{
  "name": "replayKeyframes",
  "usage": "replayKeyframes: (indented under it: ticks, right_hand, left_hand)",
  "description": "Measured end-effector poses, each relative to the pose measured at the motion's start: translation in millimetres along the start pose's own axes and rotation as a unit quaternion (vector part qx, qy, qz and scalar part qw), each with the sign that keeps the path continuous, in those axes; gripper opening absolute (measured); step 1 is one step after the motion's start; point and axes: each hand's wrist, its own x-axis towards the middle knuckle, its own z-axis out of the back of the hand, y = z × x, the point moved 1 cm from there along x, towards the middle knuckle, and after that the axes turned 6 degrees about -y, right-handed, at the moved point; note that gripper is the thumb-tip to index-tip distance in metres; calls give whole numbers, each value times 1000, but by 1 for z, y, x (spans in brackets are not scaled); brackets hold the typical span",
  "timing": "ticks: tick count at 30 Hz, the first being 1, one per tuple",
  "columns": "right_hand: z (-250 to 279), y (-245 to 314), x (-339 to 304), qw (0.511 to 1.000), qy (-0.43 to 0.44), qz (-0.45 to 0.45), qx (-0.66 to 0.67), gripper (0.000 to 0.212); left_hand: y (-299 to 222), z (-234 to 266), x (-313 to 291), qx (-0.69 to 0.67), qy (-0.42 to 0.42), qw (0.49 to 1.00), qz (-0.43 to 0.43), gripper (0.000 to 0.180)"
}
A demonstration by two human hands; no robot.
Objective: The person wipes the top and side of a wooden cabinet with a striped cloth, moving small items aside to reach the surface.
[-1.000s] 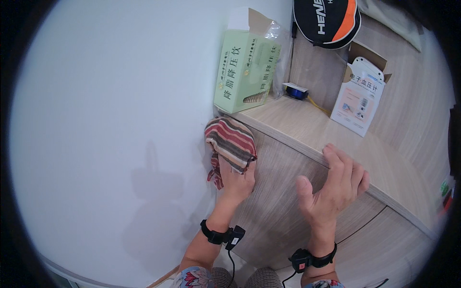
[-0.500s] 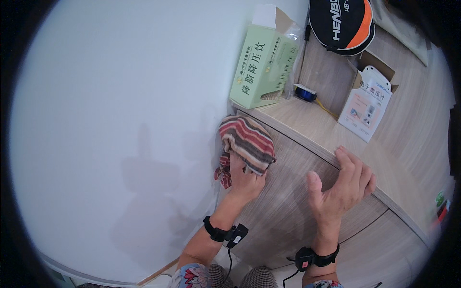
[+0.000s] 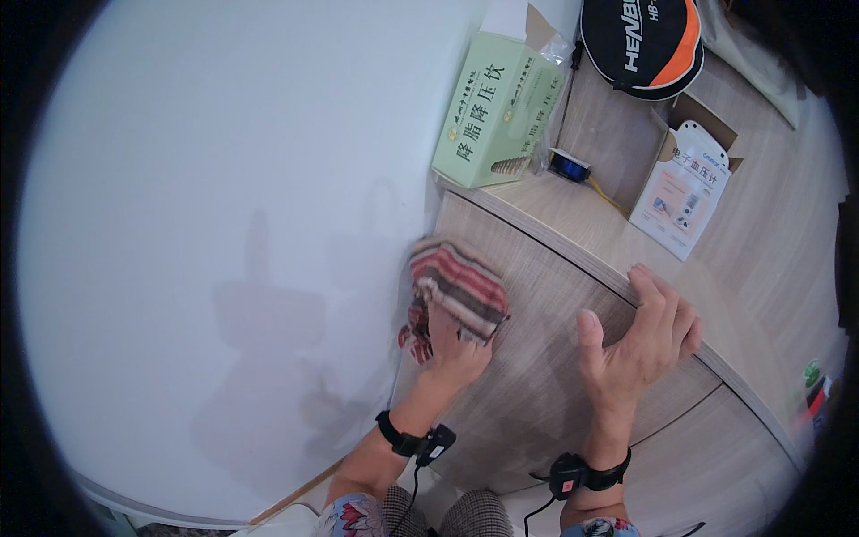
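Observation:
A striped cloth (image 3: 461,285) in red, brown and cream is bunched under my left hand (image 3: 458,347). My left hand is closed on it, its fingertips partly hidden by the folds. Cloth and hand are against the wood-grain cabinet front (image 3: 528,313), close to the white wall. To the right, my right hand (image 3: 640,336) has its fingers and thumb apart and holds nothing. Its fingertips are at the edge of the cabinet top (image 3: 595,246).
On the cabinet top stand a green carton (image 3: 488,112), a blue roll (image 3: 570,166) with a yellow strip, an opened white box (image 3: 684,201) and a black-and-orange racket cover (image 3: 649,40). The white wall (image 3: 224,179) rises on the left. Each wrist wears a black strap with a cable.
My left hand and the striped cloth have moved slightly down the cabinet front, away from the top edge. My right hand has stayed nearly in place.

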Motion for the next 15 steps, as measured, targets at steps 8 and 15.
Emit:
replayKeyframes:
  ticks: [8, 15]
  right_hand:
    - [-2, -2, -2, 1000, 7, -12, 9, 63]
    - [-1, -4, -2, 1000, 7, -10, 8, 64]
  left_hand:
    - [-37, 3, -38, -108, 0, 994, -4, 38]
    - [-38, -3, 18, -30, 59, 996, -53, 43]
